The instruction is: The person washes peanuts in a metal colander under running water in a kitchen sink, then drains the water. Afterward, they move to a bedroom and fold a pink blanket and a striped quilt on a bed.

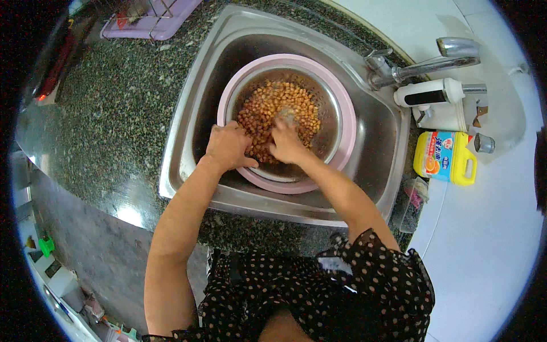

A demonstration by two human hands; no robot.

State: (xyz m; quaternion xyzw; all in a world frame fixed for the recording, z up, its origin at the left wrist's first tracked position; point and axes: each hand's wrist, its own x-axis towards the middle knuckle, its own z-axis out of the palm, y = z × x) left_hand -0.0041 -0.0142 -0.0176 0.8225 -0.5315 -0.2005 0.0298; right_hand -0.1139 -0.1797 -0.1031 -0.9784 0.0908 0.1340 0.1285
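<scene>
Dark speckled stone counter point(137, 91) around a steel sink point(373, 165), pale wall point(490, 239) to the right. Left hand point(227, 146): half open, palm laid over the left rim of the nested vessels, thumb splayed apart from bent fingers, fingertips at the near-left edge of the beans. Right hand point(286, 143): reaching in over the near side, loosely bent, fingers down among the beans; motion blur at the tips, so cannot tell how far closed or whether on any beans. Beans point(279, 97): tan to reddish brown, small, loose, heaped in the bowl; directly ahead of and under the right hand, just to the right of and beyond the left. Darker toward the left hand, lighter on the far side. Steel bowl point(332, 122) around the beans, set inside a pink basin point(350, 122), both down in the sink. Bare forearms point(179, 228) in from below, black dotted garment point(268, 285) at the near edge. Farther out, to the right: chrome faucet point(421, 68), white cylinder with black band point(456, 91), yellow jug point(464, 165) with blue label, clear container point(413, 208) near the sink corner. Far left: lavender tray point(178, 17) on the counter. Lower left: grey floor point(114, 256), small green item point(47, 246).
</scene>
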